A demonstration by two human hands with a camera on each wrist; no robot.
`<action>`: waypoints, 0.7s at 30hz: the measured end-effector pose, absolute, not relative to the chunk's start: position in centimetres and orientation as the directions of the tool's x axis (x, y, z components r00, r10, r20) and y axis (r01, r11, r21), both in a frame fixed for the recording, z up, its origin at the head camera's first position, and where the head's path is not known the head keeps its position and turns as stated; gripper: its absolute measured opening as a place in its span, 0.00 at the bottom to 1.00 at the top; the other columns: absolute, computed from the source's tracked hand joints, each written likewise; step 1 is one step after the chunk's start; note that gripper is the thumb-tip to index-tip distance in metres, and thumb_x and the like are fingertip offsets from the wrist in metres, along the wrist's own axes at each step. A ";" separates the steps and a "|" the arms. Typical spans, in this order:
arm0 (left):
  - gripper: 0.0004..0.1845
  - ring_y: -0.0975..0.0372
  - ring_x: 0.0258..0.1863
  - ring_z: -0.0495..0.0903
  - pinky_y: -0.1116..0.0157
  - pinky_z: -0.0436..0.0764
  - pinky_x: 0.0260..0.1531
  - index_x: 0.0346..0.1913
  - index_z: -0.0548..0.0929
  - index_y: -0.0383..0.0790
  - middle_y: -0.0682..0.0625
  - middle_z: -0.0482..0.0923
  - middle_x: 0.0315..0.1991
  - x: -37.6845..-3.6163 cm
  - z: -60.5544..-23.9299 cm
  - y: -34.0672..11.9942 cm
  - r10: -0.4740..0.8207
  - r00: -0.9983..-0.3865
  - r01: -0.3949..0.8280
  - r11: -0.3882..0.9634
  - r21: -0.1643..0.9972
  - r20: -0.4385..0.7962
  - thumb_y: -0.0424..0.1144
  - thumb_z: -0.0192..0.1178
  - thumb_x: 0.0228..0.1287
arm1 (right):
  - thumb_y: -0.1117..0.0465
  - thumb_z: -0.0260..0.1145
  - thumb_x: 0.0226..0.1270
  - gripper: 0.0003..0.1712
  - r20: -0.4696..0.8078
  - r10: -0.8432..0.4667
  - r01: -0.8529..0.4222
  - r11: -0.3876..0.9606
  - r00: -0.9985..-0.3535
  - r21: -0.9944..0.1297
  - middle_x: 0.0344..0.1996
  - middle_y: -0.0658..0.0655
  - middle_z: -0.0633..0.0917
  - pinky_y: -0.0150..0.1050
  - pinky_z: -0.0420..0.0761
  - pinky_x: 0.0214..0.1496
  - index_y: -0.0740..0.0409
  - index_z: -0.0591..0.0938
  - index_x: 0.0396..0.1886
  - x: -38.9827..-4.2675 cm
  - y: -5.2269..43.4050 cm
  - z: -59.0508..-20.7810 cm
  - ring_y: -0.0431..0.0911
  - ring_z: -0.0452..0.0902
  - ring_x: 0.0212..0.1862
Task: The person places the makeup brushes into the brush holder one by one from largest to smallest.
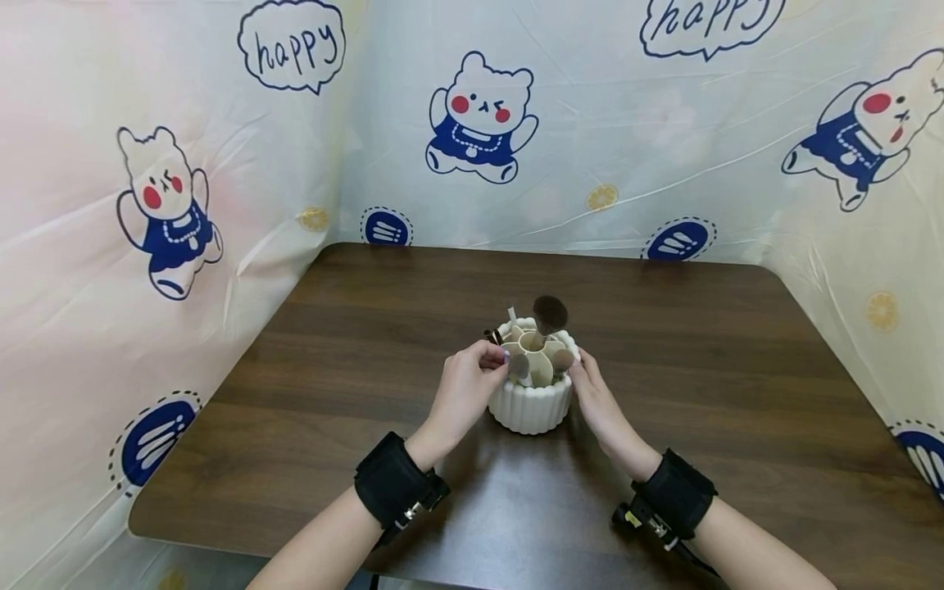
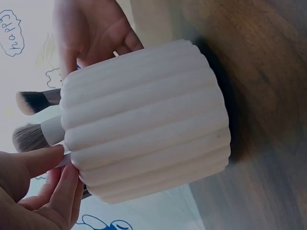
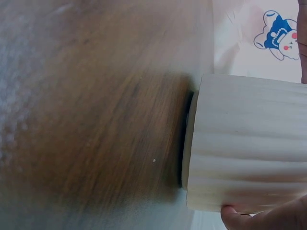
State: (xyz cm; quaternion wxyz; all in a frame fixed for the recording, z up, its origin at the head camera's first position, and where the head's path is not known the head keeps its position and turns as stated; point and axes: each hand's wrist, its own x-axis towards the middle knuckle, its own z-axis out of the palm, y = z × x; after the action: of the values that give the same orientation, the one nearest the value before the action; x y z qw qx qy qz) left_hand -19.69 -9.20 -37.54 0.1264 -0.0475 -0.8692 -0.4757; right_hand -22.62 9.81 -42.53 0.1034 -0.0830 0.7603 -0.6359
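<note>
- Backdrop (image 1: 170,270) of printed cloth with cartoon bears is hung at the far left and carried round behind the table (image 1: 310,385), which is thereby enclosed on three sides.
- Left hand (image 1: 465,389) is raised to the near-left rim of the holder; its fingertips (image 2: 57,158) are pinched on the handle of a small brush (image 2: 36,136) just above the rim, apparently so that the brush can be guided in its slot.
- Ribbed white holder (image 1: 533,401) is stood upright near the table's middle, between the two hands, with several brushes kept upright by its tube-like compartments; a large dark powder brush (image 1: 550,313) is seen tallest at the back.
- Right hand (image 1: 601,401) is laid against the holder's right side, thumb (image 3: 240,218) at the rim, judged a steadying hold rather than a lift. Fingers appear lightly curved round the wall.
- Compartments and overall layout are shown only by the head view. Bristles of two brushes beyond the rim and the pinch itself are shown closely by the left wrist view. Contact of the holder's base with the table is confirmed by the right wrist view.
</note>
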 end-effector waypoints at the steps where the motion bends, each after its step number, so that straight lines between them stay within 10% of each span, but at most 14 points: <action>1: 0.04 0.57 0.37 0.86 0.66 0.83 0.35 0.37 0.83 0.35 0.43 0.86 0.35 -19.7 -37.6 -9.2 -0.035 -0.963 0.206 0.543 0.814 0.266 0.29 0.63 0.58 | 0.50 0.35 0.80 0.31 -0.051 -0.258 0.005 0.177 -0.965 -0.984 0.74 0.63 0.51 0.54 0.51 0.74 0.59 0.48 0.74 -22.6 9.8 -42.5 0.54 0.45 0.75; 21: 0.21 0.54 0.51 0.79 0.56 0.77 0.53 0.55 0.79 0.38 0.45 0.81 0.50 -19.0 -34.0 -11.9 0.140 -0.951 0.297 0.662 0.688 0.276 0.27 0.57 0.56 | 0.47 0.35 0.79 0.34 -0.134 -0.407 -0.035 0.381 -0.903 -0.924 0.72 0.68 0.56 0.57 0.55 0.73 0.65 0.51 0.73 -23.9 11.8 -40.3 0.60 0.52 0.73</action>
State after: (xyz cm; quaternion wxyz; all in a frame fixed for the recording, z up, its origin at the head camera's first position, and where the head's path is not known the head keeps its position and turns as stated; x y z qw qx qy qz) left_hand -19.02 -11.92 -34.04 0.0999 -0.1204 -0.9061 -0.3931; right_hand -23.90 11.76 -40.31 0.1727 -0.1359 0.8129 -0.5393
